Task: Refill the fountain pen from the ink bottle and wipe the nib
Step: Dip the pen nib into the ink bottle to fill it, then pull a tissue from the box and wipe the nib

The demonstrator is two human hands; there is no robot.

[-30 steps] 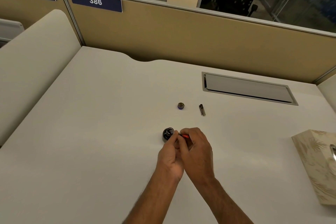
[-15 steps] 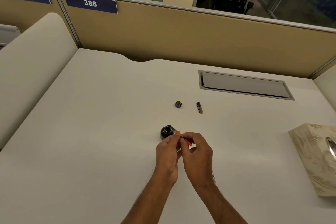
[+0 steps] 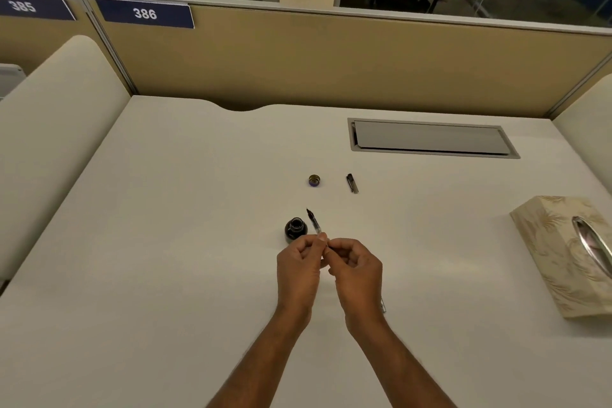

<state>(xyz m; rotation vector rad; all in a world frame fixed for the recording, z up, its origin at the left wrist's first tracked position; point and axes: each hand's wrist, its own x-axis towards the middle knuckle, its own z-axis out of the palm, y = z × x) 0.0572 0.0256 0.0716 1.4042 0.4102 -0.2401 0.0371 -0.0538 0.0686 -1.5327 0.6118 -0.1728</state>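
Near the middle of the white desk (image 3: 165, 242), both hands meet just at five o'clock of the small round black glass ink bottle (image 3: 295, 229), which stands open and upright. The left hand (image 3: 298, 270) and right hand (image 3: 356, 270) have their fingertips pinched narrowly together on the rear end of the slim black-and-clear fountain pen section (image 3: 313, 221). The pen juts from the fingers toward eleven o'clock, its dark nib farthest from them, its shaft passing just beside the bottle's right edge; whether it touches the glass I cannot tell.

By my judgement the pen is light, stiff and smooth, so it could roll or slip in a loose pinch, and the nib is delicate and likely wet. It is best held along the clear barrel, well back from the nib. The bottle looks squat but easy to tip and spill.

At twelve o'clock of the bottle lies its small round brass-coloured cap (image 3: 314, 180); the dark pen cap with clip (image 3: 352, 183) is to its right. The patterned beige tissue box (image 3: 556, 252) sits at three o'clock, well apart.
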